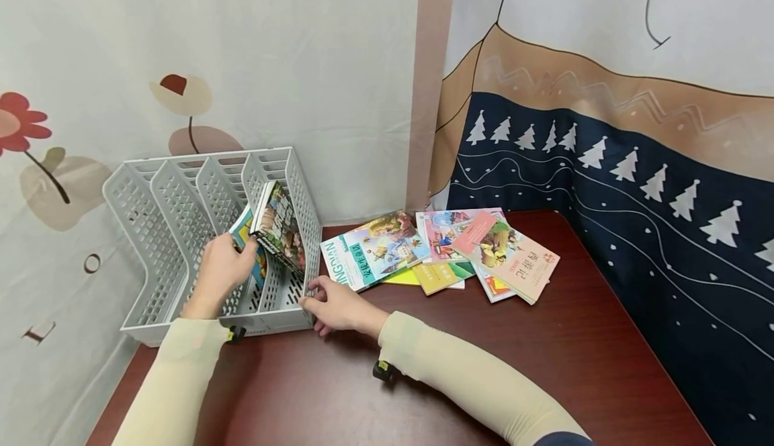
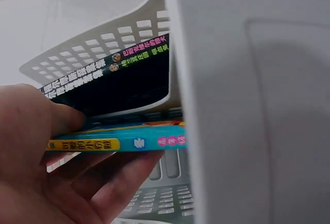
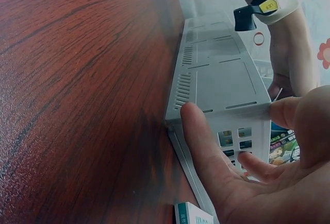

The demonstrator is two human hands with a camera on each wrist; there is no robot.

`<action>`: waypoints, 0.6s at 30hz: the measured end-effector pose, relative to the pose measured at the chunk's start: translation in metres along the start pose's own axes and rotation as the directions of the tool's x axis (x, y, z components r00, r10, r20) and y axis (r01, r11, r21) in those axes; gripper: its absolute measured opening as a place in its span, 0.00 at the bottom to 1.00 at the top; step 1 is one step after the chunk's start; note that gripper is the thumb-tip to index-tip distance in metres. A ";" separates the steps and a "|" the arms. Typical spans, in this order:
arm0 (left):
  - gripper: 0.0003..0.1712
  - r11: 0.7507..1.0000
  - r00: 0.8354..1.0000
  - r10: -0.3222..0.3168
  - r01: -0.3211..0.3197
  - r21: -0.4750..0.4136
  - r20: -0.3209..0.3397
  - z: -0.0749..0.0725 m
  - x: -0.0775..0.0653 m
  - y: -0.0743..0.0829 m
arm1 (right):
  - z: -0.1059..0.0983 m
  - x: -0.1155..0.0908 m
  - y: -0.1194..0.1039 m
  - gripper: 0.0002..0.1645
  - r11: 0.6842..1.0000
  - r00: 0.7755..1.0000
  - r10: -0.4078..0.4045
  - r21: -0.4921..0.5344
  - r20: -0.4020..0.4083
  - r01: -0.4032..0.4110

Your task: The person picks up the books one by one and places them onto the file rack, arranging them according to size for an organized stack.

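Observation:
A grey file rack (image 1: 284, 322) with several upright slots stands on the table. My left hand (image 1: 224, 268) pinches a thin blue book (image 2: 139, 134) with a yellow title panel on its spine, thumb above and fingers beneath. That book sits in the slot left of the rightmost one. Beside it, across a divider, dark comic books (image 1: 281, 228) lean in the rightmost slot. My right hand (image 1: 341, 308) holds the rack's right front corner; in the right wrist view the thumb is at its upper edge and the fingers lie along the perforated side wall.
To the right of the rack, several children's books lie overlapped: a teal-and-white one (image 1: 375, 248), a pink one (image 1: 432, 231), a yellow one (image 1: 438, 277) and a peach one (image 1: 514, 258). Printed curtains (image 1: 363, 97) hang behind the dark red table (image 1: 375, 392).

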State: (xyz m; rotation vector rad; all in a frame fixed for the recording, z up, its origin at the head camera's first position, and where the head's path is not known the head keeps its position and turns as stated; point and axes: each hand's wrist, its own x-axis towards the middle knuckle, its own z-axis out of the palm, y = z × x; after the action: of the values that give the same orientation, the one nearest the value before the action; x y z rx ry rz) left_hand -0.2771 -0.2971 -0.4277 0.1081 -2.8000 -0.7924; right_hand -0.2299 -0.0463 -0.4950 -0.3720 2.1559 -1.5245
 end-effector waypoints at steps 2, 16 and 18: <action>0.27 1.000 1.000 -0.017 0.017 -0.001 0.023 0.000 0.001 -0.001 | 0.000 0.000 0.000 0.30 1.000 1.000 0.000 0.000 0.002 0.000; 0.18 0.995 0.961 0.023 0.006 -0.101 0.275 0.000 0.009 0.000 | 0.000 0.002 0.002 0.29 1.000 1.000 -0.006 0.024 -0.002 0.006; 0.23 0.994 0.964 0.046 -0.018 -0.107 0.262 0.002 0.009 0.000 | 0.000 0.002 0.003 0.29 1.000 1.000 -0.008 0.024 0.004 0.008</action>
State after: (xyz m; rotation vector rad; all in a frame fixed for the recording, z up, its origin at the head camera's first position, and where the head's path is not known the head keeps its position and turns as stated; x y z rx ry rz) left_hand -0.2868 -0.2972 -0.4275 -0.0657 -2.9897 -1.0110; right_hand -0.2311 -0.0465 -0.4981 -0.3762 2.1332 -1.5509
